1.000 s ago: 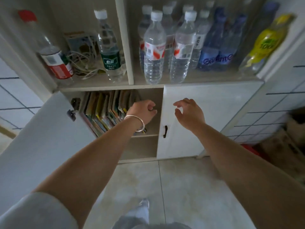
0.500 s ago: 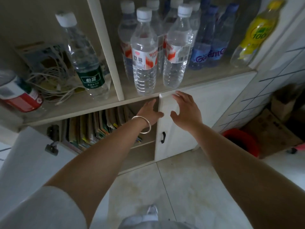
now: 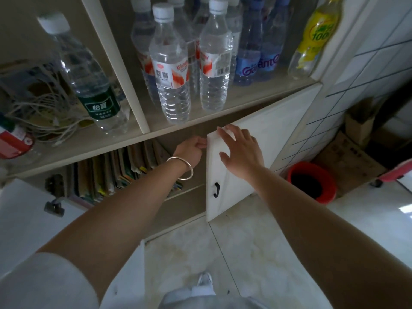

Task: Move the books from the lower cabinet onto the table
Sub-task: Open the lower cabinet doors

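A row of books (image 3: 111, 172) stands upright in the left half of the lower cabinet, partly hidden behind my left forearm. The left cabinet door (image 3: 24, 219) hangs wide open. The white right cabinet door (image 3: 225, 192), with a black handle, stands slightly ajar. My left hand (image 3: 190, 151), with a silver bangle on the wrist, curls its fingers round that door's upper left edge. My right hand (image 3: 242, 150) lies flat with straight fingers on the door's top corner. Neither hand touches the books.
Several water bottles (image 3: 171, 70) and a yellow drink bottle (image 3: 316, 34) fill the shelf above. A green-labelled bottle (image 3: 98, 90) and tangled cables (image 3: 44, 117) sit at left. A red bucket (image 3: 312, 182) and a cardboard box (image 3: 347, 157) stand on the floor at right.
Both hands rose from in front of the cabinet to the right door's top corner. The door has swung slightly open. The camera came closer and tilted down.
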